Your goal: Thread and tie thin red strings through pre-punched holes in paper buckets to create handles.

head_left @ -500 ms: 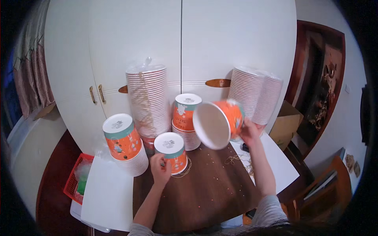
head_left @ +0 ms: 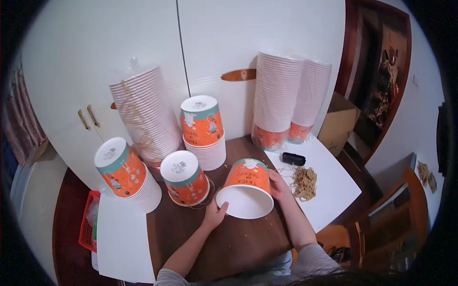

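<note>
An orange paper bucket with a green band lies tilted between my hands, its white open mouth facing me. My left hand grips the rim at its left, thumb at the mouth's edge. Against its right side rests my right hand, fingers curved round the wall and partly hidden. Just left of it a similar bucket stands upside down, a thin cord looped around its rim on the table. Upside-down nested stacks of these buckets stand farther left and behind.
Tall plastic-wrapped bucket stacks stand at the back left and back right. A tan cord heap and a black case-like object lie right on the white-and-brown table. A red basket is left, a wooden chair right.
The bucket in my right hand has come down nearer to me. My left hand has left the single upside-down bucket and taken hold of this one's rim. The view has shifted right.
</note>
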`<state>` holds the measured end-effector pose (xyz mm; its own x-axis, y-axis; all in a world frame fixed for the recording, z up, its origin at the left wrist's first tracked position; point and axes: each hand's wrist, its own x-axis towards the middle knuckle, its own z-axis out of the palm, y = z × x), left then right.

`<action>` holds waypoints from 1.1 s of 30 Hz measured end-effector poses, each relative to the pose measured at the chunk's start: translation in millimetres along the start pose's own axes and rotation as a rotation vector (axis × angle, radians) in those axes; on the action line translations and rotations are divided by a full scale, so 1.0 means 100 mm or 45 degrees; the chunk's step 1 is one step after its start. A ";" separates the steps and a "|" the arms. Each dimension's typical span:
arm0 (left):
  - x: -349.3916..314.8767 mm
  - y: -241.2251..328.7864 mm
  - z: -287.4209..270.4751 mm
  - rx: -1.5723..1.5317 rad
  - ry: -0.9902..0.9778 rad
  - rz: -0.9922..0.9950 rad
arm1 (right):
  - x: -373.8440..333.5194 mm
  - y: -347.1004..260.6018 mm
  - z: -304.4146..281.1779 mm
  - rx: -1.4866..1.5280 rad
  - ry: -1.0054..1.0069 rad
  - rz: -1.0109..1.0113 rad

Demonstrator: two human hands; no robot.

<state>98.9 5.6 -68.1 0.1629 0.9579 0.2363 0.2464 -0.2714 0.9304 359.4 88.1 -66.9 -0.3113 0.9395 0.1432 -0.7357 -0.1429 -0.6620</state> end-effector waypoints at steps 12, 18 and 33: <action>-0.06 -0.16 0.06 0.134 0.275 0.034 | -0.13 0.16 0.46 -0.759 0.354 -0.081; -0.08 -0.13 0.05 -0.069 0.302 -0.056 | -0.15 0.14 0.29 -1.489 0.429 -0.323; -0.11 0.03 0.09 0.267 0.399 0.054 | -0.19 0.01 0.01 -2.663 0.737 -0.272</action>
<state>106.4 -6.3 -70.3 -0.1147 0.9187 0.3780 0.4411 -0.2939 0.8480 364.4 70.4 -69.6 0.1234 0.9117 0.3919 0.9369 0.0232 -0.3489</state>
